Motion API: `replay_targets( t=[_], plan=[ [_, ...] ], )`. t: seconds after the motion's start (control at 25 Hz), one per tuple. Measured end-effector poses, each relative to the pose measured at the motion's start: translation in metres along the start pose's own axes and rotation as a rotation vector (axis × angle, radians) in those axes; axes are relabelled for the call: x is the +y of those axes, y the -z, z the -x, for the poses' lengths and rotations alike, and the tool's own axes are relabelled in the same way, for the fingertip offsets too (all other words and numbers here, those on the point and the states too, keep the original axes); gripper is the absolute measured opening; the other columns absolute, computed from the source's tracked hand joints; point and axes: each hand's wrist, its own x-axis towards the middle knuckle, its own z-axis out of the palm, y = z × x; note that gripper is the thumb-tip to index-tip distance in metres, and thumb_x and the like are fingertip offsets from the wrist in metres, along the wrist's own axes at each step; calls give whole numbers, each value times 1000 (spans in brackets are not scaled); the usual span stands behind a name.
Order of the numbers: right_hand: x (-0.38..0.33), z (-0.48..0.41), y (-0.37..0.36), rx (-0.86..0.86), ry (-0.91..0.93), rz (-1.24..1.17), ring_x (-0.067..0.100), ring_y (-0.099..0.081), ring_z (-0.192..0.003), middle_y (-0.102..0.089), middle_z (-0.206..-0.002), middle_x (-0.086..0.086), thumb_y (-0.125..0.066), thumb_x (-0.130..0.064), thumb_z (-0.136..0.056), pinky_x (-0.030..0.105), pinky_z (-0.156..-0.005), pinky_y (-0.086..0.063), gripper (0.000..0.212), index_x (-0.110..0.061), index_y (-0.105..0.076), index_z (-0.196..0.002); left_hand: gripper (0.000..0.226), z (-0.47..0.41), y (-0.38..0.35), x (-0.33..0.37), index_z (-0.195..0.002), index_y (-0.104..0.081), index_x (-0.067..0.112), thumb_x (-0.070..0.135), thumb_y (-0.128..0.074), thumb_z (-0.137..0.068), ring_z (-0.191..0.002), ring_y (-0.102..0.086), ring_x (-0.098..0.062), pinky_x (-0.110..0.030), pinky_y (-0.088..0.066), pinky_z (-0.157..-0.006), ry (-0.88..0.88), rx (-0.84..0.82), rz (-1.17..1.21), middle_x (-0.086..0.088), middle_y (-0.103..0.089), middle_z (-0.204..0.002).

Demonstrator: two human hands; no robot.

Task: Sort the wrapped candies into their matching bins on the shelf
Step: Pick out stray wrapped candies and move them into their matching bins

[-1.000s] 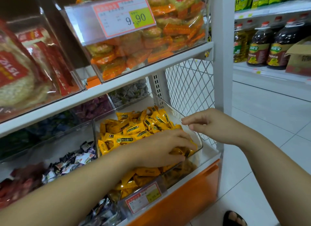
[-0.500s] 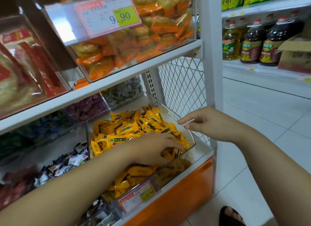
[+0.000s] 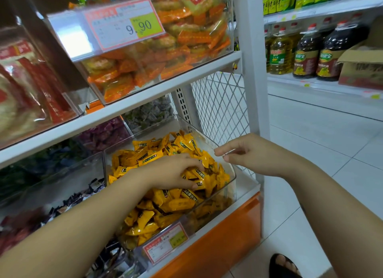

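Candies in yellow wrappers, the yellow wrapped candies [image 3: 176, 203], fill a clear bin [image 3: 231, 186] at the right end of the lower shelf [image 3: 246, 186], just inside the white mesh side panel [image 3: 221, 103]. The left hand [image 3: 172, 172] lies palm down on the heap in the middle of that bin. Its fingers are curled into the pile and its thumb [image 3: 193, 186] is pressed against a wrapper, so it is grasping several of the candies. The right hand [image 3: 255, 153] hovers at the bin's right rim with its fingers loosely bent and the index finger [image 3: 217, 152] pointing left above the thumb. Whether it pinches the rim or holds anything cannot be told.

A price label [image 3: 165, 244] is clipped to the bin's front. To the left sits a bin of black-and-white wrapped candies [image 3: 83, 195], and purple candies [image 3: 105, 134] lie behind. On the shelf above, a bin of orange snack packets [image 3: 186, 41] carries a tag reading 9.90 [image 3: 124, 23]. Oil bottles [image 3: 306, 54] stand on a far shelf across the tiled floor [image 3: 310, 143].
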Motion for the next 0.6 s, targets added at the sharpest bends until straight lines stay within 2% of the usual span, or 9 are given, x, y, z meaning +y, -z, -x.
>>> replay_targets(
  t=[0.12,0.24,0.44,0.6],
  plan=[
    [-1,0,0,1,-4,4,1,-58,-107,-62,-120,-14,-58,-20,-91,22,-99,-40,21,-31,-69,-104,45,1,0,-8,-127,-45,42,48,-60,-84,-103,-48,-11,-31,-42,-89,28,43,75,7,-46,-111],
    [0,-2,-2,19,0,23,1,-60,-103,-64,-119,-12,-58,-22,-91,26,-98,-43,19,-33,-69,-102,43,-1,-2,-11,-128,-48,37,46,-58,-87,-106,-47,-12,-26,-37,-87,76,100,110,8,-44,-110],
    [-3,-3,-7,63,6,75,3,-60,-101,-65,-115,-10,-58,-21,-91,27,-94,-47,20,-30,-69,-104,40,-2,-2,-9,-125,-51,36,46,-58,-87,-110,-48,-15,-33,-41,-95,141,122,140,3,-48,-116],
    [-13,-2,-16,105,67,197,8,-57,-106,-65,-114,-6,-57,-18,-90,26,-93,-44,23,-28,-69,-107,29,27,9,1,-118,-58,35,35,-60,-89,-112,-49,-11,-31,-39,-99,117,313,201,5,-52,-115]
  ],
)
